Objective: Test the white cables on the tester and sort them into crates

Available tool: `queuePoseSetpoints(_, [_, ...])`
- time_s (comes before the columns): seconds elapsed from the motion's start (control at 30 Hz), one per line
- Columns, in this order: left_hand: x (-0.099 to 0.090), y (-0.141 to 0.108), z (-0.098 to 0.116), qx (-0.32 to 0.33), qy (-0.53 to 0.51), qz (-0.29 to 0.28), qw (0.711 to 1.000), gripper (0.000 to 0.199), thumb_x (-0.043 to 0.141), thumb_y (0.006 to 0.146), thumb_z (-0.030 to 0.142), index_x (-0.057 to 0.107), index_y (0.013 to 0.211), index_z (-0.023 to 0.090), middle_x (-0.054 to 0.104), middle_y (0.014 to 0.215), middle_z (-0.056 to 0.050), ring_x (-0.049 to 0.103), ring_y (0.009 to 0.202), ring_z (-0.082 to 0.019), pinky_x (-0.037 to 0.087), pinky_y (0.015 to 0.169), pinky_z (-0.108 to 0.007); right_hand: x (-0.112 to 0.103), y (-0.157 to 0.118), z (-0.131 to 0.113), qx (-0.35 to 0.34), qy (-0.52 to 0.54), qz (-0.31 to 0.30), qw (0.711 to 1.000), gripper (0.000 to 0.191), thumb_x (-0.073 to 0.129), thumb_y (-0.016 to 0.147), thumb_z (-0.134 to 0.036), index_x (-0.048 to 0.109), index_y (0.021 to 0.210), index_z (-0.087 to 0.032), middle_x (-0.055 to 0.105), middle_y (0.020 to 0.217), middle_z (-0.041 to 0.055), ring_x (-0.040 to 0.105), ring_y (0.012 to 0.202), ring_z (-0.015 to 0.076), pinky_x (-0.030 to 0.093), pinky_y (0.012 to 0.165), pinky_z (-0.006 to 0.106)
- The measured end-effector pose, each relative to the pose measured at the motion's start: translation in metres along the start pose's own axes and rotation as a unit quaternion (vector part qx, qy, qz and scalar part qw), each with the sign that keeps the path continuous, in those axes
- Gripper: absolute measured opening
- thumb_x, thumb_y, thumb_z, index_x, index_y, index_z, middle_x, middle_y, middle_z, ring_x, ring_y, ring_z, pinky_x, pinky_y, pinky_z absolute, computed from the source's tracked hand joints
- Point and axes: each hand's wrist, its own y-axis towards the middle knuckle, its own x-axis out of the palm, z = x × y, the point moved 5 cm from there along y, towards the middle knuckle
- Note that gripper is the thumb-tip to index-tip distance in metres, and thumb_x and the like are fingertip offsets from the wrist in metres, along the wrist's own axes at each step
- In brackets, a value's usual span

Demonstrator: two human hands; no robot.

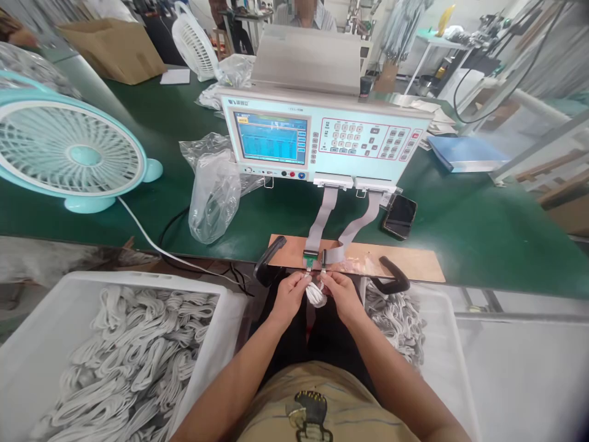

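Fan beside plastic bag, phone

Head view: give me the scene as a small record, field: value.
left hand: pinches one plug of white cable bundle, at green adapter board
right hand: pinches the other plug
bench tester: screen lit, two ribbon cables attached
wooden strip: at bench edge, black clamps on it
left bin: coiled cables
right bin: same
phone: below blue folder, left of it
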Motion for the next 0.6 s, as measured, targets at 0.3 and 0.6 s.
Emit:
queuePoseSetpoints(0.3, [0.011,-0.003,-0.006,-0.049,-0.167,0.033,0.984,0.022,0.061,0.073,0.034,0.065,0.073,0.012,0.059,0.063,-0.001,0.052,0.061,-0.012,0.040,0.062,-0.023,-0.001,0.000,0.000,0.005,0.011,-0.009,1.000,0.026,0.070,0.065,-0.041,0.066,0.068,-0.016,0.057,0.059,-0.0010,0.044,0.052,0.0089,0.035,0.054,0.023])
queuePoseSetpoints(0.6, [0.013,-0.005,-0.008,-0.021,-0.151,0.048,0.987,0.026,0.059,0.076,0.036,0.068,0.084,0.013,0.065,0.073,-0.003,0.058,0.069,-0.014,0.043,0.066,-0.024,0.000,0.001,-0.002,0.005,0.022,-0.021,1.000,0.025,0.070,0.065,-0.040,0.066,0.068,-0.015,0.054,0.056,-0.0017,0.040,0.050,0.0079,0.033,0.051,0.022])
